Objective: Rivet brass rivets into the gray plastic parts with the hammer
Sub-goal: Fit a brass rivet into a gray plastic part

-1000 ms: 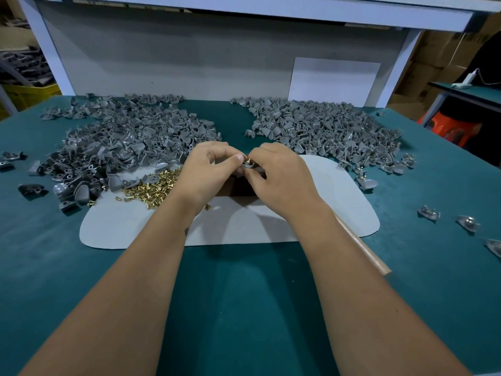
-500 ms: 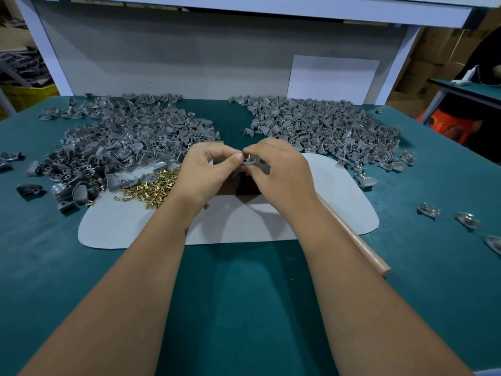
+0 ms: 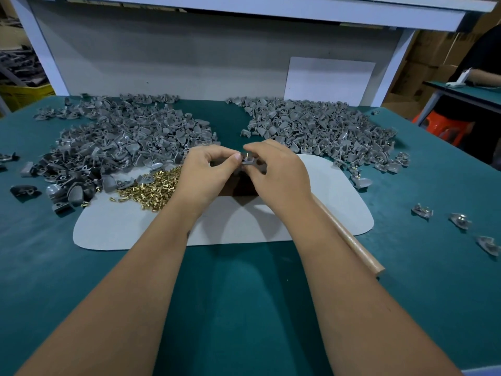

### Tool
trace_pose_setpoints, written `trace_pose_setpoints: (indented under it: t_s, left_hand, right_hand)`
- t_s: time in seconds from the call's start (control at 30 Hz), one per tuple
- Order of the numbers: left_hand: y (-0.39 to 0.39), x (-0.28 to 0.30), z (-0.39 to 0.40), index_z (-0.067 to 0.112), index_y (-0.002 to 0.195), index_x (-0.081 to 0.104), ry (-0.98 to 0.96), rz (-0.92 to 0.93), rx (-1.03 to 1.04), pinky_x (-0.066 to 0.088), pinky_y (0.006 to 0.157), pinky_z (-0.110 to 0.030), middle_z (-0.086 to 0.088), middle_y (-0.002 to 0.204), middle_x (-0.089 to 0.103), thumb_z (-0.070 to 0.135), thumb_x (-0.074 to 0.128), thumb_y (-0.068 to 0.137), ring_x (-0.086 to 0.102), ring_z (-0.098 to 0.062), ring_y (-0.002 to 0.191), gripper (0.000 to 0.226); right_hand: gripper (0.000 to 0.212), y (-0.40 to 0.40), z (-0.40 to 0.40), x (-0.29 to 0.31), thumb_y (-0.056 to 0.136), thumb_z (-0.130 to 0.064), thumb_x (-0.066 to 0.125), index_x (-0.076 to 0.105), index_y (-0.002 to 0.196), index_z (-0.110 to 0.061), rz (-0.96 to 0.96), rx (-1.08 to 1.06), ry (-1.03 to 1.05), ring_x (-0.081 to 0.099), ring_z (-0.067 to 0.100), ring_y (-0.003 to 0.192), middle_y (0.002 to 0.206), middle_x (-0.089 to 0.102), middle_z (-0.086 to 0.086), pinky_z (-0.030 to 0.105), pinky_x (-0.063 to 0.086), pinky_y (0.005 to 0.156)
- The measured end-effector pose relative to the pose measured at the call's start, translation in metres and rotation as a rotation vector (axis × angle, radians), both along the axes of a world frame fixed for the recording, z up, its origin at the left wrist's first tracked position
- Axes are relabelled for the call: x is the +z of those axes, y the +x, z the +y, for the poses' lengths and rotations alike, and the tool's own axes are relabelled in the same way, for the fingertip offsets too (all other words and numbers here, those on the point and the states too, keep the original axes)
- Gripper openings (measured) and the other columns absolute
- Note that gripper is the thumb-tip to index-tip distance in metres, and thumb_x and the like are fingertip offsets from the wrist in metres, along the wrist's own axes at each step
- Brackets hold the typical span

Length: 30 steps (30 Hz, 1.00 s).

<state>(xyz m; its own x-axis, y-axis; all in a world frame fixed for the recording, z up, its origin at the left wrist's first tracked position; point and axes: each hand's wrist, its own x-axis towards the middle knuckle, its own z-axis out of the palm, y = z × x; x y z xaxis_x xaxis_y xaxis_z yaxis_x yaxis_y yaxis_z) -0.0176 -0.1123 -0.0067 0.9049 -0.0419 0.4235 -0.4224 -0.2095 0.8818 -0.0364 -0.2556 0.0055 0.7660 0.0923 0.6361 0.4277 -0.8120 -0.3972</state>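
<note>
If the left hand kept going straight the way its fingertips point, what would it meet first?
Probably the gray plastic part with its brass rivet, pinched by the right hand; the left hand points right, already touching it.

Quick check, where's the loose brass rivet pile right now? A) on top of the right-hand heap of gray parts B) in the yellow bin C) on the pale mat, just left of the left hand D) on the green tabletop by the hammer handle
C: the brass rivet pile lies on the pale mat, beside the left hand and against the left heap of gray parts.
</note>
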Motion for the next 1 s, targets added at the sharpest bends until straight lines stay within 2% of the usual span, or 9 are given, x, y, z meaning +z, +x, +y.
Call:
trace_pose_setpoints:
  t_s: [0.13, 0.23, 0.3, 0.37, 0.5, 0.67, 0.77, 0.83, 1.0]
  left_hand:
    - [0.003, -0.008, -0.009, 0.026, 0.09, 0.078, 0.155, 0.003, 0.209, 0.044, 0.102, -0.044, 0.009, 0.091, 0.069, 0.022, 0.07, 0.089, 0.057, -0.025, 0.112, 0.008]
    - [0.0, -0.01, -0.011, 0.032, 0.091, 0.077, 0.235, 0.011, 0.273, 0.032, 0.106, -0.041, 0.024, 0.09, 0.056, 0.028, 0.07, 0.089, 0.04, -0.021, 0.117, 0.008]
    - [-0.001, -0.009, -0.011, 0.034, 0.092, 0.076, 0.255, 0.012, 0.28, 0.031, 0.105, -0.04, 0.02, 0.094, 0.057, 0.03, 0.069, 0.09, 0.037, -0.02, 0.118, 0.008]
    - [-0.002, -0.007, -0.011, 0.035, 0.091, 0.075, 0.242, 0.02, 0.28, 0.031, 0.107, -0.041, 0.017, 0.097, 0.06, 0.032, 0.071, 0.088, 0.038, -0.022, 0.121, 0.006]
    - [-0.005, -0.004, -0.009, 0.039, 0.086, 0.07, 0.226, 0.049, 0.247, 0.029, 0.109, -0.041, 0.017, 0.098, 0.059, 0.032, 0.077, 0.082, 0.038, -0.022, 0.124, 0.011]
    - [-0.002, -0.002, -0.004, 0.041, 0.084, 0.069, 0.191, 0.085, 0.201, 0.028, 0.112, -0.047, 0.011, 0.107, 0.067, 0.025, 0.073, 0.086, 0.04, -0.022, 0.129, 0.017]
    - [0.0, -0.003, -0.002, 0.04, 0.085, 0.07, 0.171, 0.099, 0.178, 0.03, 0.112, -0.047, 0.007, 0.109, 0.07, 0.024, 0.073, 0.087, 0.044, -0.023, 0.129, 0.016]
    - [0.0, -0.004, -0.001, 0.039, 0.083, 0.07, 0.157, 0.093, 0.174, 0.032, 0.111, -0.046, 0.008, 0.106, 0.069, 0.023, 0.074, 0.086, 0.045, -0.024, 0.127, 0.017]
    - [0.0, -0.006, -0.001, 0.037, 0.083, 0.071, 0.156, 0.09, 0.192, 0.037, 0.108, -0.047, 0.011, 0.101, 0.067, 0.024, 0.075, 0.084, 0.046, -0.025, 0.123, 0.014]
  right_hand:
    - [0.04, -0.008, -0.018, 0.01, 0.091, -0.028, 0.057, 0.055, 0.131, -0.026, 0.147, -0.183, 0.034, 0.053, 0.019, 0.111, 0.122, 0.056, -0.004, 0.033, 0.047, 0.084]
    - [0.035, -0.022, -0.044, 0.011, 0.093, -0.036, 0.049, 0.063, 0.116, -0.014, 0.356, -0.471, -0.05, 0.051, 0.033, 0.11, 0.12, 0.055, 0.01, 0.036, 0.043, 0.079]
    - [0.036, -0.035, -0.052, 0.007, 0.092, -0.04, 0.048, 0.062, 0.101, -0.008, 0.547, -0.519, -0.156, 0.046, 0.037, 0.111, 0.119, 0.053, 0.017, 0.038, 0.04, 0.08]
    - [0.038, -0.043, -0.05, 0.003, 0.094, -0.041, 0.047, 0.061, 0.105, -0.008, 0.625, -0.508, -0.239, 0.041, 0.036, 0.114, 0.12, 0.049, 0.017, 0.038, 0.038, 0.083]
    - [0.037, -0.043, -0.038, 0.004, 0.095, -0.036, 0.049, 0.058, 0.116, -0.006, 0.62, -0.49, -0.257, 0.043, 0.036, 0.115, 0.121, 0.048, 0.017, 0.035, 0.035, 0.076]
    - [0.033, -0.04, -0.038, 0.012, 0.093, -0.02, 0.049, 0.05, 0.126, -0.014, 0.628, -0.463, -0.223, 0.053, 0.036, 0.099, 0.108, 0.057, 0.017, 0.031, 0.033, 0.069]
    - [0.014, -0.042, -0.04, 0.016, 0.09, -0.015, 0.051, 0.047, 0.104, -0.012, 0.555, -0.518, -0.138, 0.046, 0.03, 0.072, 0.086, 0.055, 0.011, 0.03, 0.033, 0.061]
    - [0.019, -0.044, -0.042, 0.019, 0.088, -0.015, 0.054, 0.037, 0.097, -0.009, 0.494, -0.597, -0.114, 0.039, 0.02, 0.055, 0.068, 0.046, 0.001, 0.029, 0.025, 0.048]
    - [0.016, -0.054, -0.049, 0.026, 0.096, -0.031, 0.048, 0.047, 0.097, -0.014, 0.362, -0.683, -0.103, 0.042, 0.027, 0.065, 0.068, 0.043, 0.0, 0.032, 0.028, 0.054]
